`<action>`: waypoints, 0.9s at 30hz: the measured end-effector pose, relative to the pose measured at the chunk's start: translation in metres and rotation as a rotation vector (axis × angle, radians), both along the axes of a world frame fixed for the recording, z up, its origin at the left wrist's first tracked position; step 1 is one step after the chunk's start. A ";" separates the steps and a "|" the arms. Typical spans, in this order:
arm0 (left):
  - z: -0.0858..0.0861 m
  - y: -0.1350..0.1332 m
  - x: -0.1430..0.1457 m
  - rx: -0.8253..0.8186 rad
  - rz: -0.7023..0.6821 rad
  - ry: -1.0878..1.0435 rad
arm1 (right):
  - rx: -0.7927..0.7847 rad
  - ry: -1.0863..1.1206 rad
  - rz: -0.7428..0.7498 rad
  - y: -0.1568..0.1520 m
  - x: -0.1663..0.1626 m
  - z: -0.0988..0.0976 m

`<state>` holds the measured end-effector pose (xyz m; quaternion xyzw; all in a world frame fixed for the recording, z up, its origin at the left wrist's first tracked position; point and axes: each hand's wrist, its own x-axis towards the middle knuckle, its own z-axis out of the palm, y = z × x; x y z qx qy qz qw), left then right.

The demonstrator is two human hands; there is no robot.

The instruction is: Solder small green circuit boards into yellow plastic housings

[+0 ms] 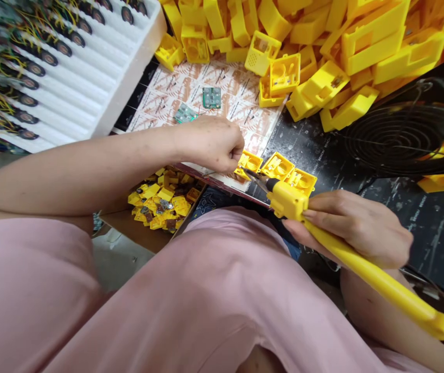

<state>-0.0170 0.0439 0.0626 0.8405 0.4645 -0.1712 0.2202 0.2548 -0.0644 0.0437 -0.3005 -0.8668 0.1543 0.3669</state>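
My right hand (357, 225) is wrapped round a yellow soldering iron (361, 264), whose thin metal tip (255, 176) points left toward a small yellow plastic housing (249, 161). My left hand (214, 142) is closed in a pinch at that housing's left edge; what its fingers grip is too small to make out. Two more open yellow housings (276, 166) (301, 181) lie in a row right beside it on the patterned mat (167, 96).
A big heap of yellow housings (323, 41) fills the back. Two small green circuit boards (211, 97) lie on the mat. A white foam tray (89, 88) with wired speakers sits at left. A black fan grille (404, 137) is at right. A box of scrap pieces (163, 199) sits below the table edge.
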 end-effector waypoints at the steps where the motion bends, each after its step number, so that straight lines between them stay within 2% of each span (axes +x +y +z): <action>1: 0.000 0.000 0.000 0.000 -0.003 -0.008 | -0.016 0.024 -0.059 -0.002 0.003 -0.001; 6: 0.002 -0.001 0.001 -0.037 0.075 0.012 | -0.089 0.197 -0.351 -0.015 0.010 -0.018; 9: 0.002 -0.001 0.002 -0.050 0.068 0.025 | -0.161 0.308 -0.480 -0.022 0.005 -0.028; 11: 0.001 -0.001 0.001 -0.053 0.062 0.023 | -0.166 0.379 -0.514 -0.023 0.001 -0.033; 16: -0.001 -0.002 0.000 -0.028 0.055 0.008 | -0.178 0.557 -0.486 -0.017 -0.008 -0.042; 19: -0.001 -0.003 0.000 0.011 0.022 -0.022 | -0.228 0.548 -0.522 -0.017 -0.009 -0.044; 22: -0.002 -0.004 0.000 0.029 0.007 -0.034 | -0.251 0.481 -0.494 -0.021 -0.006 -0.043; 24: -0.003 -0.004 -0.001 0.029 0.007 -0.034 | -0.193 0.424 -0.454 -0.022 -0.005 -0.041; 27: -0.005 -0.004 -0.003 0.035 -0.005 -0.056 | -0.068 0.336 -0.318 -0.021 -0.006 -0.033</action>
